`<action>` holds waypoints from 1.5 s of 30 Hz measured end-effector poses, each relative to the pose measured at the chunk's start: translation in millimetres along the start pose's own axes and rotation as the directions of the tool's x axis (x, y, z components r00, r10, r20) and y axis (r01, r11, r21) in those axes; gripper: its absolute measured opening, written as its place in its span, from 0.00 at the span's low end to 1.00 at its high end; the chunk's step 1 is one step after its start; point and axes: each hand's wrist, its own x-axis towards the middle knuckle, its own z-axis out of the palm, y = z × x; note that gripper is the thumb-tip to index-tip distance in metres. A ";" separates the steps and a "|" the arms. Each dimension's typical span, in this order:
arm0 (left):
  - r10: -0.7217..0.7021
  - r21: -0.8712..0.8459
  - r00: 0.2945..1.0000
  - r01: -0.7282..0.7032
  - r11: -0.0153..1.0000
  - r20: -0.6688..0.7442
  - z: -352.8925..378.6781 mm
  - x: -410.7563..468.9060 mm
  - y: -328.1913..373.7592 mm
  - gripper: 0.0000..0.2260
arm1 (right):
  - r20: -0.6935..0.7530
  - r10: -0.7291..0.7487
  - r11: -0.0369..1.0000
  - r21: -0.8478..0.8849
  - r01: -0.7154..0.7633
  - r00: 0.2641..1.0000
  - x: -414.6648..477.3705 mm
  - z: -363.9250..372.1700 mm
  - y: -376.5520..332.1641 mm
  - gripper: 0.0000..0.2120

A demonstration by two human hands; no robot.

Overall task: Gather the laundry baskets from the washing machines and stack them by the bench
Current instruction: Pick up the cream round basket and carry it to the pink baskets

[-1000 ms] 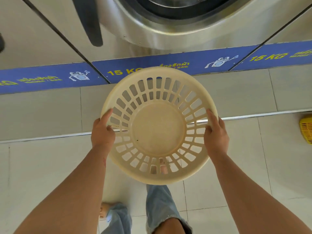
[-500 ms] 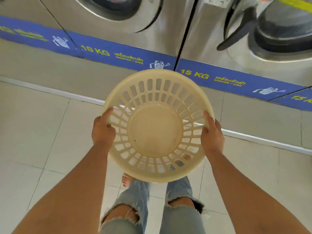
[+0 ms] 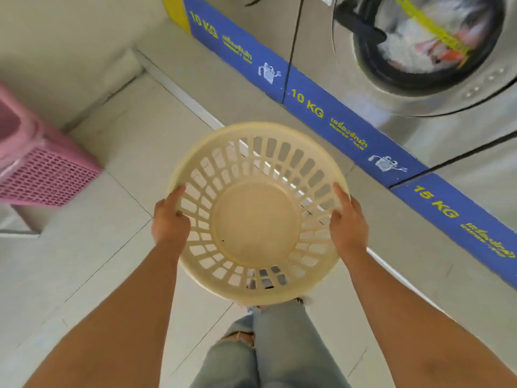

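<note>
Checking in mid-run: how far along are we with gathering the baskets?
Done: one cream round basket is off the floor, empty. In hand: the left hand and right hand grip its rim on opposite sides, beside the washing machines. Left: no bench or stack is in view, so it is not yet stacked. A pink basket sits ahead on the left.

Both my arms reach forward. My left hand and my right hand are closed on opposite sides of the basket's rim, thumbs on top.
</note>
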 end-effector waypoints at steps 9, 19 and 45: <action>-0.165 -0.102 0.977 0.152 0.983 -0.138 -73.7 99.6 -5.8 0.32 | 0.143 -0.173 0.983 -0.041 0.181 0.974 93.0 64.2 -146.6 0.31; -0.316 -0.204 0.917 0.269 0.941 -0.245 -137.1 214.8 3.9 0.31 | 0.276 -0.293 0.939 -0.095 0.329 0.915 190.2 124.0 -302.8 0.29; -0.531 -0.322 0.815 0.451 0.833 -0.232 -286.3 564.3 -18.6 0.32 | 0.450 -0.370 0.862 -0.161 0.481 0.813 380.1 362.7 -658.1 0.27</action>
